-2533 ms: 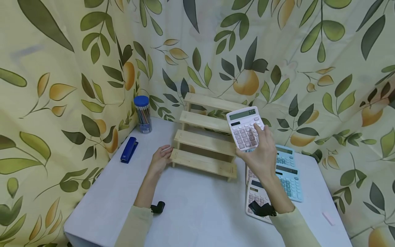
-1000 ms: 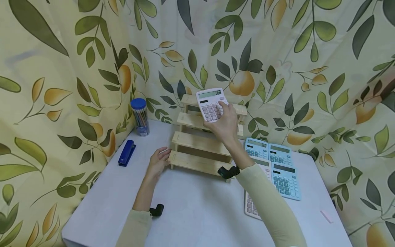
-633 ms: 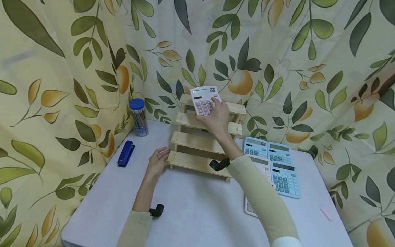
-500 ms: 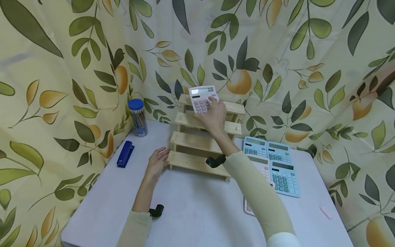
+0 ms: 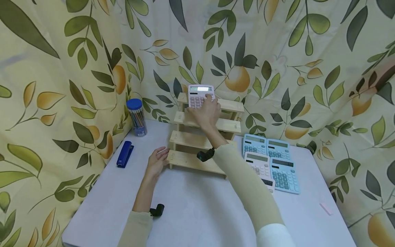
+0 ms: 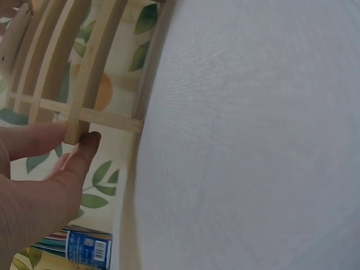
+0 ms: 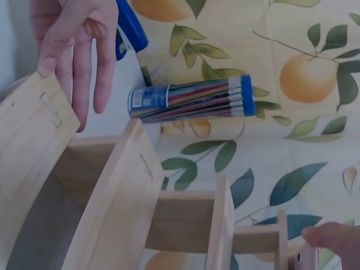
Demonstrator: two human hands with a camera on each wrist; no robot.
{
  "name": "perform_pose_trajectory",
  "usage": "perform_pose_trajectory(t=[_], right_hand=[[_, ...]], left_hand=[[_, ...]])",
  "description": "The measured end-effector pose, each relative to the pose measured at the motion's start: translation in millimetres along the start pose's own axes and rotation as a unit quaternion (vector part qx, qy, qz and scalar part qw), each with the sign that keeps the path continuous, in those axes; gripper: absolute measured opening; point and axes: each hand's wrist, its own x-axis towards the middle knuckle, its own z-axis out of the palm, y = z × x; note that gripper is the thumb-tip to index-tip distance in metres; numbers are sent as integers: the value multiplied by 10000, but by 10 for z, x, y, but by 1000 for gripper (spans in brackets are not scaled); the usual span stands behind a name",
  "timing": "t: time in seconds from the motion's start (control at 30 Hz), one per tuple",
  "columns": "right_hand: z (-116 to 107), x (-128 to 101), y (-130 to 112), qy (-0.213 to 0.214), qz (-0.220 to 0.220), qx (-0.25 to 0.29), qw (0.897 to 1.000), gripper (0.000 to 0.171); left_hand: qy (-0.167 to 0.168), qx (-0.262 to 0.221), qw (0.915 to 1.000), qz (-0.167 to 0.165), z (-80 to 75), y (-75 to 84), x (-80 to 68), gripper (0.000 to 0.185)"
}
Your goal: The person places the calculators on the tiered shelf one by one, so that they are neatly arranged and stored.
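A pale pink calculator (image 5: 195, 99) stands nearly upright at the left end of the top step of a four-level wooden display rack (image 5: 192, 140). My right hand (image 5: 207, 113) holds it by its right side and lower edge; its base is hidden behind the hand. In the right wrist view only the calculator's edge (image 7: 306, 260) and a finger show. My left hand (image 5: 156, 162) pinches the left end of the lowest step, thumb and fingers on either side of the board (image 6: 93, 67) in the left wrist view.
Blue calculators (image 5: 284, 175) and pink calculators (image 5: 259, 164) lie right of the rack. A blue stapler (image 5: 124, 154) and a blue-lidded tub of pencils (image 5: 137, 118) are at the left. A pink slip (image 5: 326, 208) lies far right. Patterned curtain (image 5: 265, 41) closes off the back.
My right hand has carried the pink calculator leftward from above the other calculators to the rack's top step, and tipped it more upright. My left hand has stayed on the lowest step.
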Motion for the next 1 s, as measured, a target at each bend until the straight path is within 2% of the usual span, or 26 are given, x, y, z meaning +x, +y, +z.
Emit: perform_pose_trajectory(t=[0.2,0.33,0.57,0.83,1.0], right_hand=[[84,18,-119,-71,434,-97,9990,112],[140,20,-136,-178,503,-236,9983,114],[155,29,-136,-205,280,-269,9990,112],[105,20,-106,-353,99,-200,9991,111],[53,-18,-68,-397,-165,-273,9987,109]], left_hand=[[19,18,10000,19,10,12,-1,71],[43,5,10000,36,27,9,-8,72],[6,-52,9999,121,30,6,-19,71],[17,136,9999,53,29,25,-15,69],[-1,103,9999,51,17,24,-17,68]])
